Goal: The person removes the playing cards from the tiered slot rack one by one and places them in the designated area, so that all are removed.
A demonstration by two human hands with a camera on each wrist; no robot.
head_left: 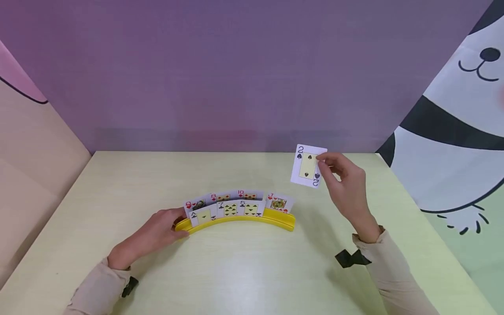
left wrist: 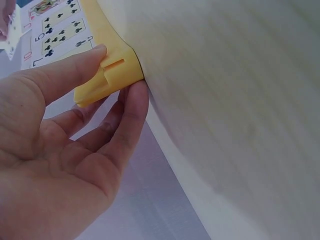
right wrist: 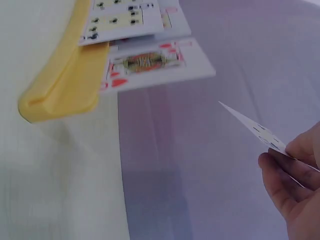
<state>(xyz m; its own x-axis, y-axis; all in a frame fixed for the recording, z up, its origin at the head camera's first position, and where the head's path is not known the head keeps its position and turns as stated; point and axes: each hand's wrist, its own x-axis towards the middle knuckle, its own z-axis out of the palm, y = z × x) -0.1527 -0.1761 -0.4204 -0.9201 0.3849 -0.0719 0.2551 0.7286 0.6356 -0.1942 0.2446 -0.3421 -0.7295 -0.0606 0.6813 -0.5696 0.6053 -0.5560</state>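
A curved yellow playing-card holder [head_left: 281, 219] stands on the table with two overlapping rows of cards upright in it. My left hand [head_left: 161, 228] grips its left end, thumb on the near side and fingers behind, as the left wrist view shows. In the front row are an ace [head_left: 203, 216], the seven of clubs [head_left: 228, 209] and the five of clubs [head_left: 252, 208]. Behind them stand partly covered red cards; the jack of hearts [head_left: 278, 203] is at the right end. Beyond the holder's right end, my right hand [head_left: 348, 186] pinches the two of spades [head_left: 308, 167] by its right edge, raised above the table.
The pale table [head_left: 236, 280] ends at a purple wall [head_left: 244, 78] along its far edge. To the right is a wall with a panda picture [head_left: 453, 118], and a beige and pink wall [head_left: 35, 144] rises on the left.
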